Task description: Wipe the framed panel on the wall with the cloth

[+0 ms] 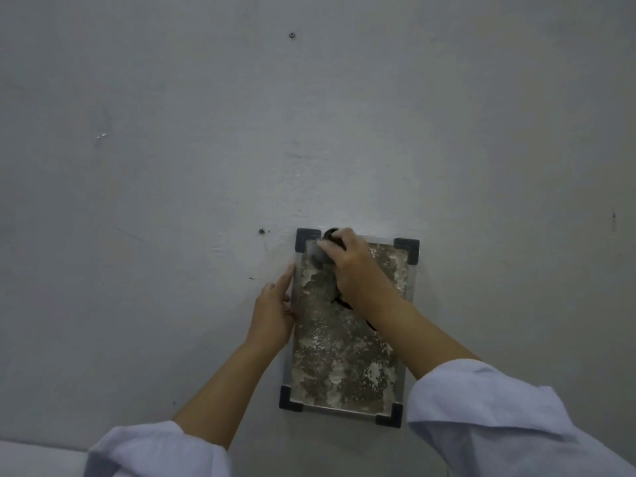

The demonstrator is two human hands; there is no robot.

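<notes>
A framed panel [344, 356] hangs on the grey wall, with a silver frame, black corner caps and a mottled brown and white surface. My right hand [354, 266] grips a dark grey cloth [318, 254] and presses it against the panel's upper left part, near the top edge. My left hand [273, 309] rests against the panel's left frame edge, fingers straight and pointing up. Most of the cloth is hidden under my right hand.
Bare grey wall [309, 115] surrounds the panel. Two small screws sit in it, one [261, 231] just left of the panel's top corner and one [292, 35] high above. A pale ledge [34, 456] shows at the bottom left.
</notes>
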